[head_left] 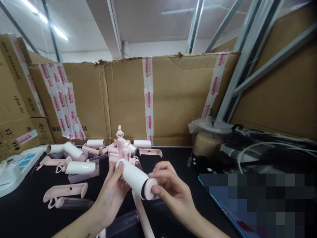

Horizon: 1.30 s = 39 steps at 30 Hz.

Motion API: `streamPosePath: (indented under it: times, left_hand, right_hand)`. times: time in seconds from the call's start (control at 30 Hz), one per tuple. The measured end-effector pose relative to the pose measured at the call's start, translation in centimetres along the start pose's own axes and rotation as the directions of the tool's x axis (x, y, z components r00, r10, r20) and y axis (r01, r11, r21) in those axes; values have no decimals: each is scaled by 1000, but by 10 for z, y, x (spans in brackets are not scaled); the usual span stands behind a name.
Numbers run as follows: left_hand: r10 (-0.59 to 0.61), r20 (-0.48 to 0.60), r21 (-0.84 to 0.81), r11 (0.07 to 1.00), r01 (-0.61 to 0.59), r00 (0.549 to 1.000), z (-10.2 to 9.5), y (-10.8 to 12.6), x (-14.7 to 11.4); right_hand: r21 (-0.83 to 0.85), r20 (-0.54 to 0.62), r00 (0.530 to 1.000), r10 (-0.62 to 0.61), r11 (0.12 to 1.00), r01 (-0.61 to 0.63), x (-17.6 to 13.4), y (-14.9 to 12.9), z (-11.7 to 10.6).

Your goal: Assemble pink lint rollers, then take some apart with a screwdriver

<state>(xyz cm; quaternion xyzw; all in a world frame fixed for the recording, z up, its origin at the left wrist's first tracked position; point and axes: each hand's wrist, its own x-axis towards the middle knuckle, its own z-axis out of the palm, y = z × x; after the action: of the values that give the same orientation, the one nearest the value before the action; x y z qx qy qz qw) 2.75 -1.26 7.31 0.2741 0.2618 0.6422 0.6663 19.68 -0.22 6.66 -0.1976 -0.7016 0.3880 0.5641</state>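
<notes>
My left hand (112, 190) is wrapped round a white tube (133, 177), its thumb lying along the upper end. The tube tilts down to the right. At its lower end sits a pale pink round cap (150, 189), with a dark gap showing between cap and tube. My right hand (174, 188) pinches this cap between thumb and fingers. Beneath my hands lie a long pink strip (144, 219) and a clear purplish tube (123, 224). To the left rest a pink bracket (65, 191) and another clear tube (74, 203) with a heart-shaped loop.
Several white tubes (80, 167) and pink parts lie piled behind my hands on the black table (173, 158). A white power strip (24, 165) is at left. A drink cup (208, 138) and blue-edged flat thing (223, 208) are at right. Cardboard (126, 96) walls the back.
</notes>
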Motion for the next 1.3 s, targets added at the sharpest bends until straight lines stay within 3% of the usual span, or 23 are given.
streamPosePath:
  times: [0.1, 0.43, 0.67, 0.8, 1.0, 1.17, 1.3]
  left_hand:
    - [-21, 18, -27, 999, 21, 1000, -1, -5, -1]
    - [30, -10, 20, 999, -29, 1000, -2, -8, -1]
    - [105, -3, 91, 990, -104, 994, -2, -7, -9]
    - [125, 11, 111, 986, -125, 992, -1, -4, -12]
    - [165, -33, 162, 974, -158, 986, -3, 0, -6]
    - [209, 22, 215, 954, -208, 978, -3, -1, -9]
    - [337, 28, 281, 901, -331, 941, -3, 3, -14]
  right_hand:
    - [-92, 2, 996, -87, 992, 87, -4, 3, 2]
    - [-257, 8, 990, -139, 957, 136, -10, 14, 7]
    - [-288, 142, 950, -279, 906, 309, -14, 17, 8]
    - [-304, 158, 931, -328, 881, 362, -12, 15, 5]
    - [-258, 283, 930, -236, 915, 311, -8, 8, 2]
    - [-224, 230, 951, -207, 940, 259, -5, 10, 4]
    - [-191, 314, 929, -196, 945, 264, -3, 10, 3]
